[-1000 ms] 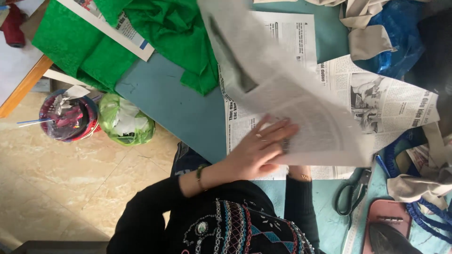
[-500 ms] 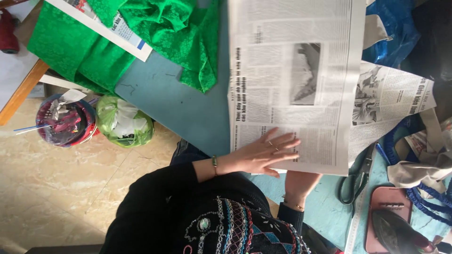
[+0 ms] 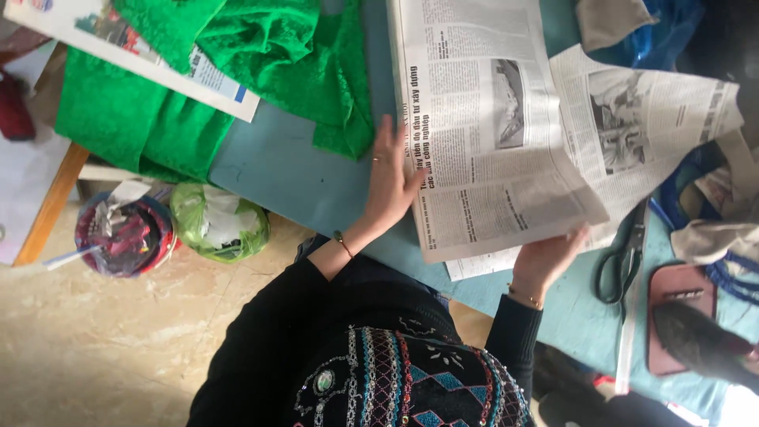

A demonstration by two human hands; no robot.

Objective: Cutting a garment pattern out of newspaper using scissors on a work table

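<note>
A folded newspaper [image 3: 490, 134] lies on the blue table [image 3: 292, 174], with another printed sheet [image 3: 656, 119] sticking out beneath it to the right. My left hand [image 3: 393, 178] rests flat against the newspaper's left folded edge, fingers stretched along it and thumb on the page. My right hand [image 3: 545, 257] grips the newspaper's lower right corner from below and lifts it slightly. Both sleeves are black, and each wrist carries a thin bracelet.
Green cloth [image 3: 237, 63] is heaped at the table's left under a printed paper strip [image 3: 158, 55]. Black scissors [image 3: 624, 253], a dark red case [image 3: 680, 316] and blue bags [image 3: 727, 269] lie at the right. Two bags of scraps [image 3: 170, 229] stand on the floor.
My left hand slid from the lower middle of the page up to its left folded edge. My right hand came out to the lower right corner. The newspaper sits slightly tilted now.
</note>
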